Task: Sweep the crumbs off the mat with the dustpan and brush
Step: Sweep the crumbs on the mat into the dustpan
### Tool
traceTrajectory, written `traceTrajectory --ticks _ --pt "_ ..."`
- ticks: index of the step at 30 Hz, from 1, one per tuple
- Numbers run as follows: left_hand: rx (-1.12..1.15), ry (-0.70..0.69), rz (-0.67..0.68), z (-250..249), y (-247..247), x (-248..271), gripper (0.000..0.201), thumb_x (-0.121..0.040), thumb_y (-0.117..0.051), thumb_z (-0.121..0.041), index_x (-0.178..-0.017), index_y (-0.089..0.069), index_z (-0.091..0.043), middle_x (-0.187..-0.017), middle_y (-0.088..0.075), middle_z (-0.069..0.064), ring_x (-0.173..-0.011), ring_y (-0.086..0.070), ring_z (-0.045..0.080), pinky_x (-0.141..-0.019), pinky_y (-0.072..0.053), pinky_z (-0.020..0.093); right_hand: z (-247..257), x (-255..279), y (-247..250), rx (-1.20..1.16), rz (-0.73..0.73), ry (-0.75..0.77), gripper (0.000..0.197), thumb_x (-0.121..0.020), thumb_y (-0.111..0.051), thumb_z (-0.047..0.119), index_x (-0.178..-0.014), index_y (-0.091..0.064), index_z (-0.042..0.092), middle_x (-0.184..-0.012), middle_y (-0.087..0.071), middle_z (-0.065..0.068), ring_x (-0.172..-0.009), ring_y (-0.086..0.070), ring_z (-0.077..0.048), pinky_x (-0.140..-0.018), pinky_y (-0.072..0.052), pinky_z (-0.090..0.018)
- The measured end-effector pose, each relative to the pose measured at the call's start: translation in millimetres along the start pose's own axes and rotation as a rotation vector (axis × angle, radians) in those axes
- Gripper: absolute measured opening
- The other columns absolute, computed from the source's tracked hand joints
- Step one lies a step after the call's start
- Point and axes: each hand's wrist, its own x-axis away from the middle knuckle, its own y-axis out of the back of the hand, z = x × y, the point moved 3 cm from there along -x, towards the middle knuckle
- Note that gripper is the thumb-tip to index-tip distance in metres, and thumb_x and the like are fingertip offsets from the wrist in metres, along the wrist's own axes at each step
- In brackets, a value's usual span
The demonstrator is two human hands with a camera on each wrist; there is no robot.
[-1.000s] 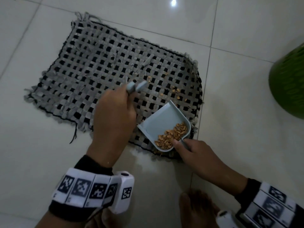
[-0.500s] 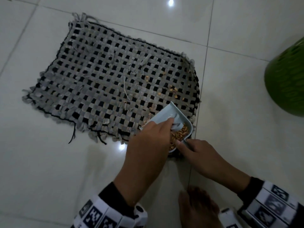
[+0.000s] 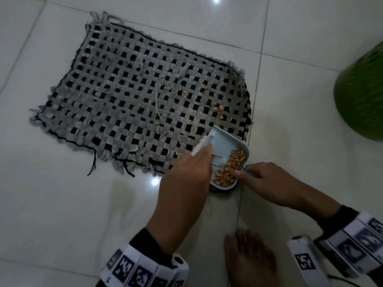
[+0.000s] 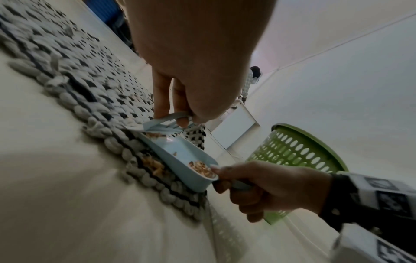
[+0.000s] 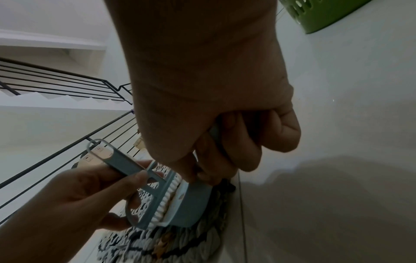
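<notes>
Fingers (image 5: 144,178) of left hand (image 3: 186,183) gripping brush (image 5: 155,201), right hand (image 3: 267,183) gripping dustpan (image 3: 226,146) handle; mid-sweep; next, gathering remaining crumbs (image 3: 217,107) on mat (image 3: 124,90).

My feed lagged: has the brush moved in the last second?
Yes. The left hand has brought the brush from over the mat middle toward the near right corner, into the dustpan mouth.

I see the pale tiled floor (image 3: 62,204) carrying my woven mat (image 3: 134,96), a green basket (image 3: 364,100) toward its right edge, and my bare foot (image 3: 248,257).
</notes>
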Motion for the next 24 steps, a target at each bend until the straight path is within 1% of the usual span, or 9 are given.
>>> traceTrajectory --ticks 3,5,8,10,12,15,19,22,24 --pt "0.091 -0.009 -0.079 -1.8 10.8 2.3 0.046 -0.098 -0.041 -0.026 -0.133 -0.060 -0.003 -0.082 -0.070 0.005 -0.065 -0.060 0.014 -0.055 -0.042 0.017 -0.6 -0.9 -0.2 -0.015 0.008 0.000 0.042 -0.095 -0.047 0.055 -0.062 -0.055 0.030 -0.052 -0.051 0.005 -0.043 -0.049 0.000 -0.051 -0.032 -0.021" --pt "0.126 0.087 -0.138 11.6 25.6 -0.3 0.037 -0.105 -0.043 -0.024 -0.131 -0.062 -0.007 -0.069 -0.056 -0.005 -0.054 -0.045 0.005 -0.051 -0.032 0.013 -0.5 -1.7 -0.2 -0.020 0.019 0.001 0.040 -0.095 -0.047 0.055 -0.066 -0.058 0.030 -0.056 -0.055 0.005 -0.046 -0.051 0.001 -0.052 -0.034 -0.021" --pt "0.049 0.224 -0.211 40.2 40.8 -4.6 0.030 -0.105 -0.049 -0.022 -0.110 -0.071 -0.002 -0.062 -0.045 -0.008 -0.046 -0.030 -0.001 -0.048 -0.017 0.012 -1.6 -4.6 1.9 -0.038 0.028 0.003 0.036 -0.094 -0.047 0.058 -0.074 -0.064 0.033 -0.067 -0.064 0.003 -0.054 -0.057 -0.001 -0.056 -0.039 -0.023" --pt "0.038 0.226 -0.178 45.9 37.8 -8.6 0.030 -0.104 -0.051 -0.020 -0.107 -0.071 0.003 -0.061 -0.049 -0.003 -0.045 -0.033 0.006 -0.046 -0.022 0.017 -2.6 -5.2 4.4 -0.039 0.039 -0.004 0.033 -0.094 -0.048 0.058 -0.076 -0.063 0.035 -0.068 -0.064 0.005 -0.054 -0.056 0.000 -0.055 -0.038 -0.021" --pt "0.039 0.179 -0.122 39.3 26.5 -11.7 0.030 -0.102 -0.054 -0.016 -0.120 -0.067 0.004 -0.062 -0.058 0.004 -0.047 -0.041 0.013 -0.045 -0.033 0.024 -3.1 -6.8 6.0 -0.045 0.057 0.001 0.035 -0.093 -0.048 0.058 -0.081 -0.067 0.032 -0.071 -0.066 0.000 -0.057 -0.057 -0.006 -0.056 -0.039 -0.023" --pt "0.075 0.114 -0.111 17.3 10.3 -14.9 0.037 -0.097 -0.058 -0.014 -0.128 -0.062 0.005 -0.066 -0.065 0.008 -0.051 -0.040 0.012 -0.052 -0.030 0.018 -3.7 -8.8 6.8 -0.055 0.082 -0.013 0.041 -0.094 -0.048 0.058 -0.094 -0.072 0.025 -0.079 -0.069 -0.002 -0.066 -0.063 -0.014 -0.061 -0.045 -0.027" --pt "0.093 -0.044 -0.084 -8.9 -6.1 -13.9 0.040 -0.093 -0.062 -0.016 -0.126 -0.061 0.007 -0.082 -0.072 0.015 -0.063 -0.066 0.020 -0.057 -0.049 0.023 -3.0 -10.3 7.2 -0.042 0.102 -0.010 0.048 -0.093 -0.046 0.060 -0.089 -0.071 0.019 -0.080 -0.069 -0.008 -0.067 -0.063 -0.022 -0.063 -0.047 -0.032" --pt "0.070 -0.123 -0.041 -30.6 -16.3 -8.0 0.049 -0.087 -0.076 -0.015 -0.128 -0.061 0.005 -0.093 -0.075 0.014 -0.075 -0.070 0.022 -0.065 -0.058 0.029 -0.3 -9.6 8.7 -0.010 0.100 0.021 0.066 -0.091 -0.042 0.068 -0.084 -0.066 0.007 -0.079 -0.065 -0.016 -0.064 -0.058 -0.023 -0.061 -0.044 -0.036" --pt "0.064 -0.165 -0.041 -42.1 -19.2 -5.2 0.051 -0.083 -0.080 -0.014 -0.127 -0.062 0.004 -0.091 -0.074 0.013 -0.075 -0.069 0.022 -0.066 -0.057 0.029 1.2 -8.6 9.2 -0.024 0.097 0.043 0.086 -0.077 -0.035 0.084 -0.083 -0.064 0.003 -0.085 -0.067 -0.019 -0.073 -0.062 -0.031 -0.069 -0.050 -0.045"
